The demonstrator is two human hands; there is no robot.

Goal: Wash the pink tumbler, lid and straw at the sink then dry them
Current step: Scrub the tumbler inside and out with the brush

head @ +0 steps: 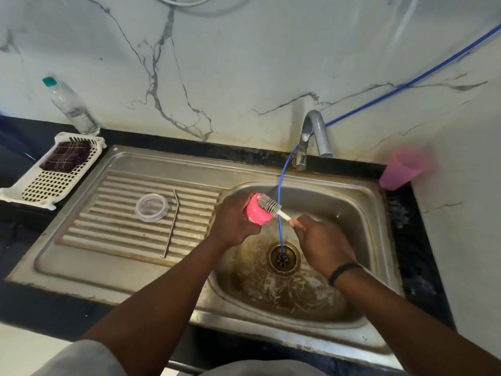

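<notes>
My left hand (233, 219) grips the pink tumbler (256, 210) over the left edge of the sink basin (352, 213), its base pointing right. My right hand (322, 244) holds the white handle of a bottle brush (271, 205), whose bristle head lies against the tumbler's base. The clear round lid (151, 207) and the metal straw (172, 222) lie on the ribbed draining board (113, 213) to the left.
A blue hose (280, 213) runs from the wall past the tap (311, 139) down into the drain (283, 257). A pink cup (401, 169) stands at the counter's right. A white rack (54, 183) with a dark cloth (66, 160) and a water bottle (70, 105) sit at the left.
</notes>
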